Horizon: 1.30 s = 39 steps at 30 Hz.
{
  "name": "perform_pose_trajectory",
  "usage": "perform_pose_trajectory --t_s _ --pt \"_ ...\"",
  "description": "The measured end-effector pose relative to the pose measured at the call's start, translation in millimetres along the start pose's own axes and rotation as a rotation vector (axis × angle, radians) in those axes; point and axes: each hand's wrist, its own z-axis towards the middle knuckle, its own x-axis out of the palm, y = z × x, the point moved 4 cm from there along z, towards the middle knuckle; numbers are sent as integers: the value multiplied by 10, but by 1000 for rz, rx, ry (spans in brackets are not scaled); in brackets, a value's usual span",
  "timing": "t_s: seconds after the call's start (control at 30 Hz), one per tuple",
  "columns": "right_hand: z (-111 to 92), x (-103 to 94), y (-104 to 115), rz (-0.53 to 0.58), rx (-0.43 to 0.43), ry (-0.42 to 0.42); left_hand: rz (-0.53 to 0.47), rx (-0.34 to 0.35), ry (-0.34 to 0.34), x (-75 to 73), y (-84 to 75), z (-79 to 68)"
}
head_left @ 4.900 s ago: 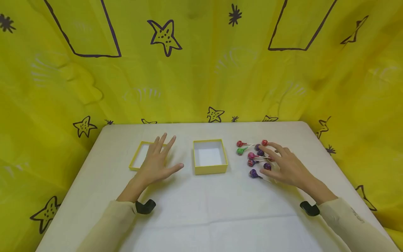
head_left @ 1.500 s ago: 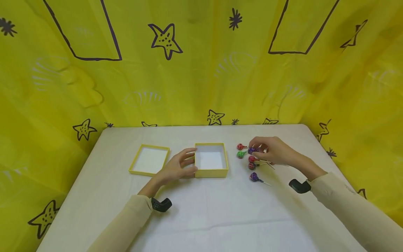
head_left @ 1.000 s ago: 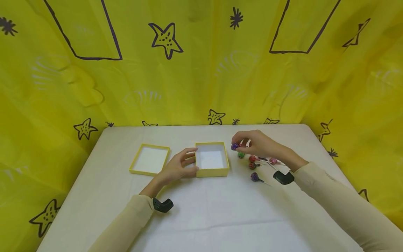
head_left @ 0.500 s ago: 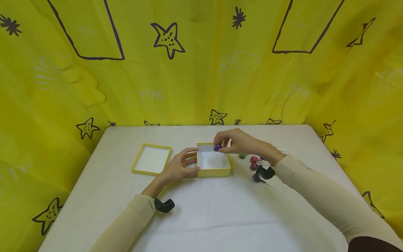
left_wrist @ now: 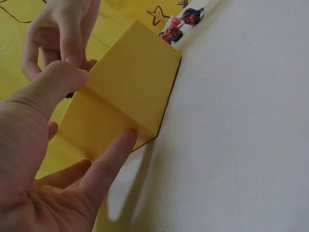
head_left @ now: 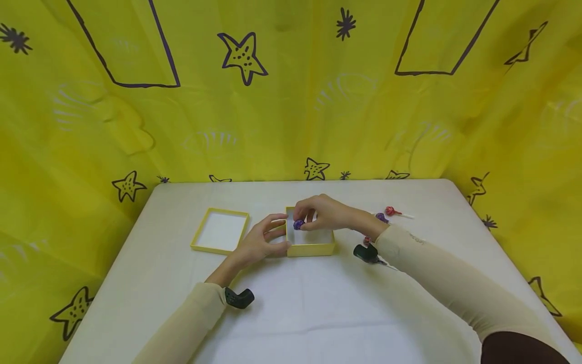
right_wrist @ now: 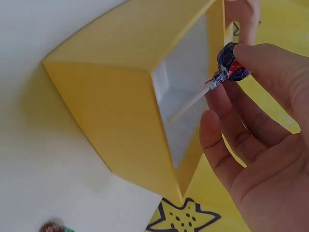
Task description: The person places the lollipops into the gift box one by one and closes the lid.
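Observation:
My right hand (head_left: 325, 212) pinches a purple-wrapped lollipop (right_wrist: 231, 65) by its head, over the open yellow box (head_left: 311, 250). In the right wrist view its white stick points across the opening, and white lining shows inside. My left hand (head_left: 261, 242) rests against the box's left side, fingers spread along the wall. The left wrist view shows the fingertips (left_wrist: 128, 137) on a yellow wall near the corner. To the right lie other lollipops: a red one (head_left: 392, 211), a purple one (head_left: 381, 217) and more partly hidden by my right forearm.
A shallow yellow-rimmed lid (head_left: 220, 230), white inside, lies left of the box. Everything stands on a white-covered table (head_left: 291, 313), with a yellow patterned curtain (head_left: 282, 111) behind it and at its sides.
My right hand has picked a purple lollipop from the group and carried it left over the box. My left hand has moved from above the lid to the box's left side.

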Motion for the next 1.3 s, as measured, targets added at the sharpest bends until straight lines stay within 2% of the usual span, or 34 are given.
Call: perform_pose_trajectory --t_s 0.27,0.53,1.0,1.3 --pt "48 220 -67 12 45 68 -11 12 15 9 5 1" --pt "88 339 -169 33 62 100 -23 20 25 5 7 11" --pt "158 419 -157 -3 26 135 -19 21 22 -6 11 21" --pt "184 456 -176 -6 55 159 -16 16 18 -11 15 2"
